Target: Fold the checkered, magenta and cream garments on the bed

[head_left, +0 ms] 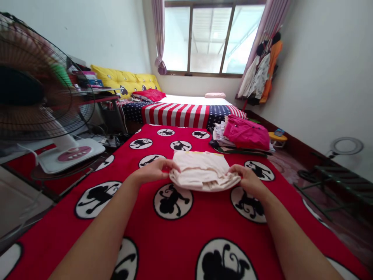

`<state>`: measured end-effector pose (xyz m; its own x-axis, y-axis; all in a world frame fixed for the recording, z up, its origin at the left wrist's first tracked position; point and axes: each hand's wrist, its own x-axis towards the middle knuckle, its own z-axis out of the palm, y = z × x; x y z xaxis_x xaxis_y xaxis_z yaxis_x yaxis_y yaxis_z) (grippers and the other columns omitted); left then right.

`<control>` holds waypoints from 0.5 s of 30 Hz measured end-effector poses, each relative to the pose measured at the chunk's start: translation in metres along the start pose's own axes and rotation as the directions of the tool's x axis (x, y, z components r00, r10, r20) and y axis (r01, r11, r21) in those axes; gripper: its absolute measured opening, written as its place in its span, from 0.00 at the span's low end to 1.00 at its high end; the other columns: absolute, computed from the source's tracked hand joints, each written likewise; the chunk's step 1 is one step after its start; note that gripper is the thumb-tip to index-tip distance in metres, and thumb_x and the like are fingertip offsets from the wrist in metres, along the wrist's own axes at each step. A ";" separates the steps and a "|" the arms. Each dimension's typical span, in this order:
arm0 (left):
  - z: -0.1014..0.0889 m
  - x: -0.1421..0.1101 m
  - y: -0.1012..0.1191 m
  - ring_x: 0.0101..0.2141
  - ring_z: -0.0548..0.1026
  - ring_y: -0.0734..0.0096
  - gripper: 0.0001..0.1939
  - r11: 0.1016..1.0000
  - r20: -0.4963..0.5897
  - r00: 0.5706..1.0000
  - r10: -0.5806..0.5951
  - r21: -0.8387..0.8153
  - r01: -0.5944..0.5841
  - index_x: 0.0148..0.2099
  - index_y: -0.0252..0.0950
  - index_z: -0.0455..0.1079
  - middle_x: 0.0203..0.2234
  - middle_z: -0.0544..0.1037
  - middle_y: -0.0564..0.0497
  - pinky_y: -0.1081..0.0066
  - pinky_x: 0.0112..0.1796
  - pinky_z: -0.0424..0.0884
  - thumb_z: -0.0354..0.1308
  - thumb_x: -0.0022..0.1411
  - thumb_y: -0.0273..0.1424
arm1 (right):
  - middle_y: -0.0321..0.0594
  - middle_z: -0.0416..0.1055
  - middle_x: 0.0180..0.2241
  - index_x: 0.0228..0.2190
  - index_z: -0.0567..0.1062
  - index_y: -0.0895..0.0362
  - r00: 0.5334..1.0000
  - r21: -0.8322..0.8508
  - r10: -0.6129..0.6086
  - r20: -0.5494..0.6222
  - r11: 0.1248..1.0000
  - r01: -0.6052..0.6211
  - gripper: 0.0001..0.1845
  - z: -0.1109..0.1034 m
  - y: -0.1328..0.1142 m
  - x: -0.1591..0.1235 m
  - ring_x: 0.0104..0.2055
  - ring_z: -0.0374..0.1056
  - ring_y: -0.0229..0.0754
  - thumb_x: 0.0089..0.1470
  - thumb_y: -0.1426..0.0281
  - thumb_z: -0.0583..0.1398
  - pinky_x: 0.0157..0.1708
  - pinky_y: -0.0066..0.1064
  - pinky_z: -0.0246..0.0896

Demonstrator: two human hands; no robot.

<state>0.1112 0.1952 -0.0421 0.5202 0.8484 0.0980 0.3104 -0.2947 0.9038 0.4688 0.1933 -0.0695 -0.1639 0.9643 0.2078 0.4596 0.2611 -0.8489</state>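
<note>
The folded pale pink garment [202, 173] lies on the red monkey-print blanket [140, 229], centred between both hands; the fabric appears light, soft and limp, and will sag unless supported; take hold along the folded side edges, where the layers stack; the left grip [154, 171] sits at the garment's left edge, fingers curled over it; the right grip [247, 179] mirrors this at the right edge; both stand nearly closed, though any pinch beneath the fingers cannot be confirmed; a stack of clothes [246, 132] lies farther ahead.
</note>
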 end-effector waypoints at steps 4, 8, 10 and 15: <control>-0.006 -0.006 -0.009 0.35 0.78 0.64 0.13 0.978 0.268 0.951 -0.157 0.178 0.111 0.36 0.38 0.79 0.33 0.82 0.50 0.73 0.35 0.73 0.58 0.47 0.27 | 0.40 0.78 0.32 0.27 0.78 0.58 0.979 0.015 0.156 0.134 0.987 -0.160 0.14 -0.020 0.007 -0.004 0.38 0.73 0.46 0.35 0.76 0.56 0.40 0.34 0.65; 0.018 0.010 -0.005 0.34 0.79 0.62 0.15 0.978 -0.127 0.991 -0.036 0.197 0.061 0.44 0.34 0.76 0.33 0.81 0.46 0.68 0.35 0.73 0.54 0.56 0.31 | 0.42 0.78 0.34 0.30 0.76 0.56 0.963 0.082 0.118 -0.240 0.991 -0.101 0.09 -0.011 -0.015 0.001 0.39 0.73 0.46 0.43 0.68 0.61 0.44 0.37 0.66; 0.039 0.020 -0.005 0.41 0.77 0.60 0.19 0.950 -0.317 0.938 0.138 0.311 -0.035 0.50 0.34 0.73 0.42 0.78 0.42 0.65 0.41 0.72 0.56 0.57 0.32 | 0.44 0.77 0.40 0.36 0.76 0.56 0.963 0.012 0.025 -0.269 1.000 -0.022 0.14 0.007 -0.021 0.004 0.42 0.72 0.46 0.47 0.63 0.61 0.46 0.38 0.65; 0.069 0.025 -0.015 0.41 0.74 0.62 0.17 0.820 -0.190 0.963 0.189 0.570 -0.048 0.46 0.38 0.75 0.39 0.76 0.46 0.67 0.44 0.69 0.63 0.52 0.31 | 0.44 0.73 0.40 0.39 0.76 0.57 0.989 -0.332 -0.145 -0.002 0.933 0.136 0.14 0.047 -0.011 0.001 0.40 0.70 0.43 0.47 0.71 0.61 0.42 0.34 0.63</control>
<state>0.1744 0.1900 -0.0817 0.4085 0.8453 0.3443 0.6830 -0.5334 0.4990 0.4222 0.1896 -0.0830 -0.2271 0.9162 0.3301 0.6962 0.3897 -0.6028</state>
